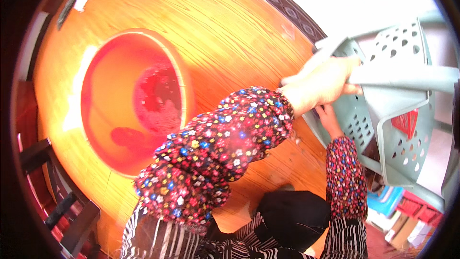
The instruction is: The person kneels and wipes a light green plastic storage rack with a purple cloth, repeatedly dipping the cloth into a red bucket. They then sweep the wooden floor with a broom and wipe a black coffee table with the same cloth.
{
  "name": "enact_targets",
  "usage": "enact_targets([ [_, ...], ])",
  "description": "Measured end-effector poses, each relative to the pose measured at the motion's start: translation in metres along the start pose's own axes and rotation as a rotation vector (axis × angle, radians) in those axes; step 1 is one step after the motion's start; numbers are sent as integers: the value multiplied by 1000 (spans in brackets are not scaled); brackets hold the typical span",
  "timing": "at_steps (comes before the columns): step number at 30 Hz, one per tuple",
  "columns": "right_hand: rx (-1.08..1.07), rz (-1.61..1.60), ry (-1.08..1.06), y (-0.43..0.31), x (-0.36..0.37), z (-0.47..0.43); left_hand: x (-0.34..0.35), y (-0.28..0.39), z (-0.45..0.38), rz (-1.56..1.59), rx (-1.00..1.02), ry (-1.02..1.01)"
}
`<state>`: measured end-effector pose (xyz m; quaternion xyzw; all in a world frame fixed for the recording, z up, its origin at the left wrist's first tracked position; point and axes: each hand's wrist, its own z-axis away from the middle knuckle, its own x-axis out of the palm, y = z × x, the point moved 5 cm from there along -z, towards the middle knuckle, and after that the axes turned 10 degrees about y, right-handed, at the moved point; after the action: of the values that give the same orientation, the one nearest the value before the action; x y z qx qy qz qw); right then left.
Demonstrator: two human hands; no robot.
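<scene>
A pale grey-green plastic storage rack (386, 97) with perforated tiers stands tilted in the view at the right. My left hand (320, 84) reaches across and grips a bar of this rack, thumb and fingers around it. Just below, my right hand (327, 117) is at the rack's near edge; its fingertips are partly hidden, so its hold is unclear. Both forearms wear floral sleeve covers (230, 126). To the left on the floor is a large orange-red plastic tub (107, 115) with sudsy liquid inside, and its rim passes behind my left sleeve.
The floor (230, 32) has a wood-grain surface with a dark patterned border (287, 7) along a bright white area. Dark wooden furniture (68, 205) stands at lower left. Below the rack lie a blue plastic container (386, 199) and red baskets (420, 207).
</scene>
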<state>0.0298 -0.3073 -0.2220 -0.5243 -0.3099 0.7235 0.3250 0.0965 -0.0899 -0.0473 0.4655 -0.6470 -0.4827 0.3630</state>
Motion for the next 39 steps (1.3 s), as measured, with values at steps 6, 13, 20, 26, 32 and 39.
enact_targets([
  [6,-104,36,56,-4,-13,-6,-150,130,3,-15,-73,-47],
  [13,-220,144,83,9,-9,-19,-242,337,122,-322,411,493],
  [20,-78,6,34,63,-39,-19,-280,323,169,-901,-144,346],
  [26,189,-521,-138,69,-4,21,-294,160,144,-1112,-556,114],
  [32,169,-780,158,92,-10,-3,-302,158,135,-1126,-601,129],
  [39,17,-1055,89,11,-23,9,-306,158,151,-1084,-546,119],
])
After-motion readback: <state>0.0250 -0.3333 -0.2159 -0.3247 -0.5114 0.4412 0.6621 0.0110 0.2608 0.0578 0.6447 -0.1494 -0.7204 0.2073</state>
